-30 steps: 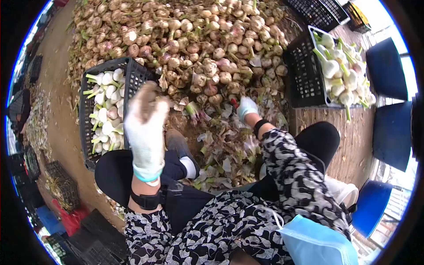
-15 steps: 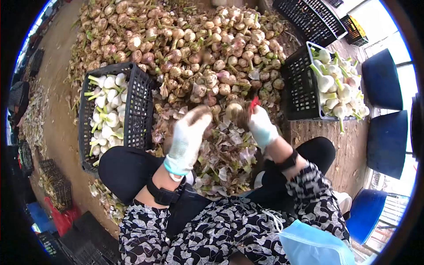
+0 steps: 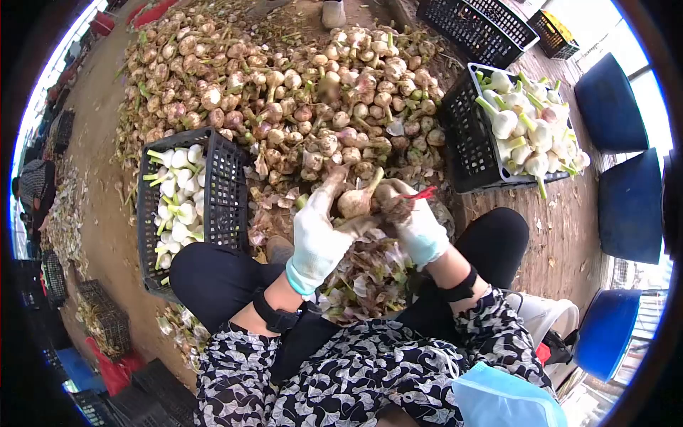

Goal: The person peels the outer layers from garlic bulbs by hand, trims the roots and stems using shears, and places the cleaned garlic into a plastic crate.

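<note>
My left hand (image 3: 313,238), in a white knit glove with soiled fingers, is closed around a garlic bulb (image 3: 353,204). The bulb's green-tipped stem points up and right, toward my right hand (image 3: 418,226). That hand, gloved likewise, is closed, its dirty fingertips close beside the stem. A thin red object (image 3: 424,193) sticks out from its fingers to the right; I cannot tell what it is. Beyond both hands lies a big heap of unpeeled garlic (image 3: 284,107), and loose garlic skins (image 3: 366,277) cover the ground beneath them.
At left stands a black crate (image 3: 226,188) of cleaned white garlic. Another crate (image 3: 466,135), heaped with white bulbs, is at right. Black crates (image 3: 477,32) lie at the upper right. Blue tubs (image 3: 629,206) line the right side. A person (image 3: 35,188) is at far left.
The bulb now sits in my left hand's grip, its stem up and right. My hands are closer together, and the red object has swung from upright to pointing right. The view has shifted slightly.
</note>
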The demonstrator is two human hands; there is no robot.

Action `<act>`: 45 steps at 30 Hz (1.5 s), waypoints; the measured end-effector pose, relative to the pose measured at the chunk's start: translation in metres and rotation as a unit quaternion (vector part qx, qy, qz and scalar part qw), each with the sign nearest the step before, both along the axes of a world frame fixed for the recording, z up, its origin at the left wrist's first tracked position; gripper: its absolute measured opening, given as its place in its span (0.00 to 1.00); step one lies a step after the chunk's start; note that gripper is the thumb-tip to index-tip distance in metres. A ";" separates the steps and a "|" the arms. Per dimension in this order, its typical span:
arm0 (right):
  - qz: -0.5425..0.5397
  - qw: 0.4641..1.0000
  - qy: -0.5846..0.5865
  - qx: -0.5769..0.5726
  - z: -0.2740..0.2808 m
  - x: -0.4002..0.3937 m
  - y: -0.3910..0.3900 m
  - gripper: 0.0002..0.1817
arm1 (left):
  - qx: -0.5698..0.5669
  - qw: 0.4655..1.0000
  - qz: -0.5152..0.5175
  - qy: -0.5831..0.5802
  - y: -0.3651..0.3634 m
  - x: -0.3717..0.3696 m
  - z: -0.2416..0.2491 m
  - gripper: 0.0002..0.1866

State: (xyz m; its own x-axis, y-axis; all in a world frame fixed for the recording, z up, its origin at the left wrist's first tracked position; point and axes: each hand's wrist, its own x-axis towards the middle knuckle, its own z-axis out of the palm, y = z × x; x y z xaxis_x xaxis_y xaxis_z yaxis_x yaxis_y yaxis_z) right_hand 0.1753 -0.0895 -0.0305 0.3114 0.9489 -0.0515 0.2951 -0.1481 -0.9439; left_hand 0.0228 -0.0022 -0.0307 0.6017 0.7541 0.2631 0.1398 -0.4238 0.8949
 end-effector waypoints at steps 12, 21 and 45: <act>-0.048 0.966 0.254 0.003 0.013 0.001 0.005 0.13 | -0.040 0.996 -0.034 -0.068 -0.001 0.000 0.004 0.30; -0.012 0.960 0.280 -0.029 -0.017 0.013 0.000 0.03 | 0.217 0.974 -0.045 0.039 0.000 0.000 0.016 0.33; -0.078 0.981 0.175 0.029 -0.035 0.000 -0.001 0.11 | -0.314 0.947 -0.006 -0.059 -0.008 0.015 -0.006 0.23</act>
